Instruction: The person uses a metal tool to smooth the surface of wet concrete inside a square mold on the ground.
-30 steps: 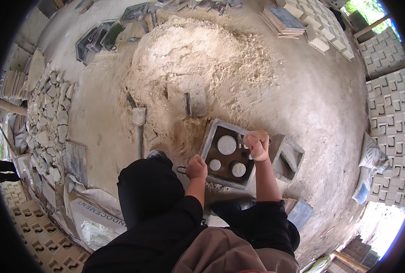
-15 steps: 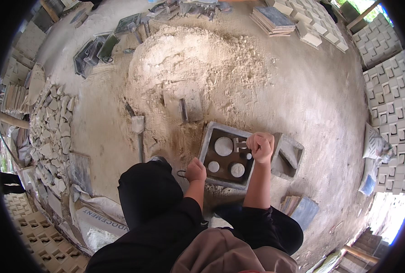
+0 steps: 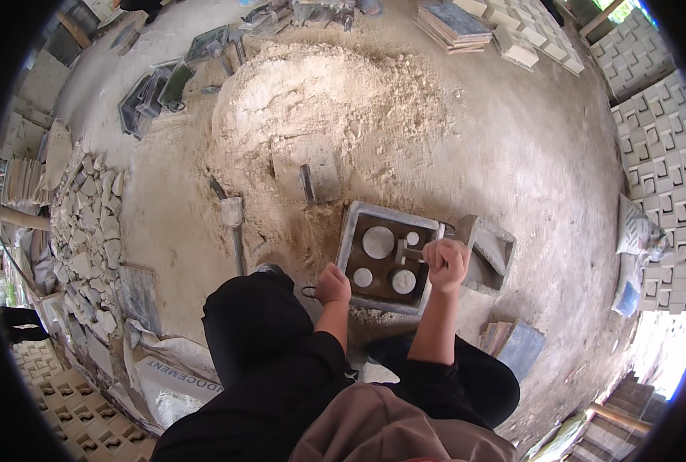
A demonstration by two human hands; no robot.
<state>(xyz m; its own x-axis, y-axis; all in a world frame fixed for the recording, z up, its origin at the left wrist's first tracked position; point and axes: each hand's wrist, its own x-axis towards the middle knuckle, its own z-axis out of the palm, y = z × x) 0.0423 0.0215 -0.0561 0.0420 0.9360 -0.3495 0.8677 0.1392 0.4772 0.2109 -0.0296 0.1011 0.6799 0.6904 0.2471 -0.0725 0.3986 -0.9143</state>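
Note:
A square grey mould box stands on the floor before me. Inside it is a brown fill around several round pale discs, among them a large disc and a small disc. My right hand is closed in a fist round the handle of a small T-shaped tamper, whose crosspiece is over the fill between the discs. At the box's left near corner my left hand is closed; a dark metal loop handle sticks out beside it.
A smaller grey box with a slanted piece inside stands right of the mould. Beyond lie a flat plate and a sandy heap. A trowel-like tool lies left. Broken rubble is far left; pale blocks are stacked right.
My right hand has moved slightly nearer to me with the tamper, uncovering the small disc at the box's far right. My left hand stays at the left near corner.

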